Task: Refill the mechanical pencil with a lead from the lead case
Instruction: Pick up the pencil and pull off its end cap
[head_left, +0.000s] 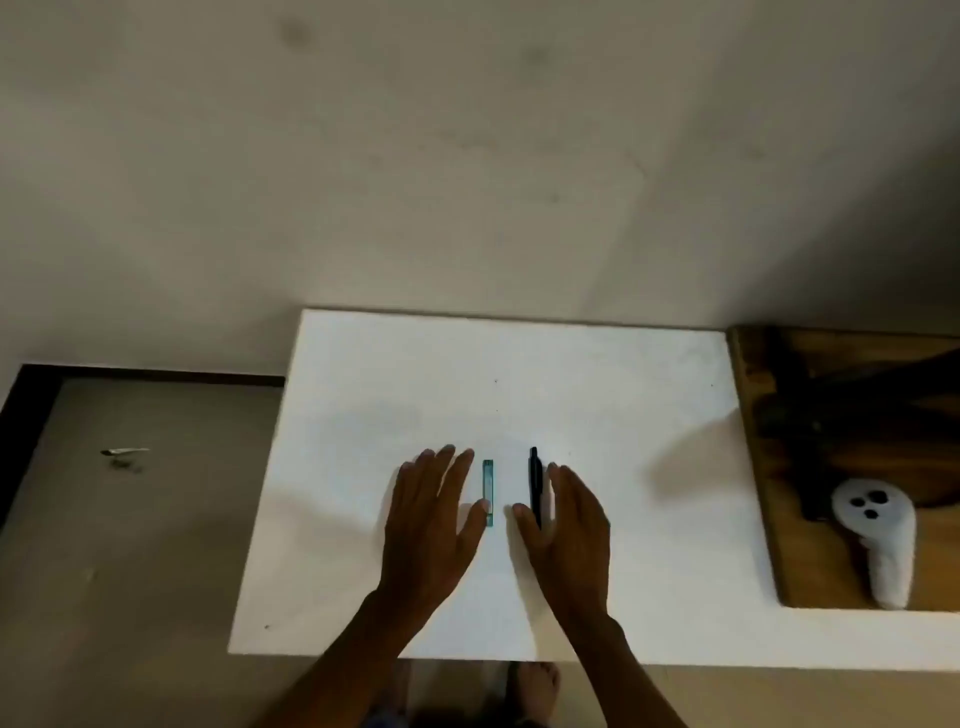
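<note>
White table (597, 405) against a grey wall (467, 156). Brown wooden board (857, 545) at right, with a white controller (883, 540) on it. Left hand (431, 525) flat, fingers spread, empty. Right hand (571, 530) open too, thumb touching black mechanical pencil (535, 486). Small green lead case (488, 491) between both hands, beside left thumb.

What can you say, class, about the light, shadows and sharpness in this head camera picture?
Head view: dim, warm light and a soft picture overall; the white table is the brightest area, with a blurred shadow at its right edge. The left hand and right hand look slightly blurred, the lead case and mechanical pencil lack fine detail, and straight edges bend from the wide lens.
</note>
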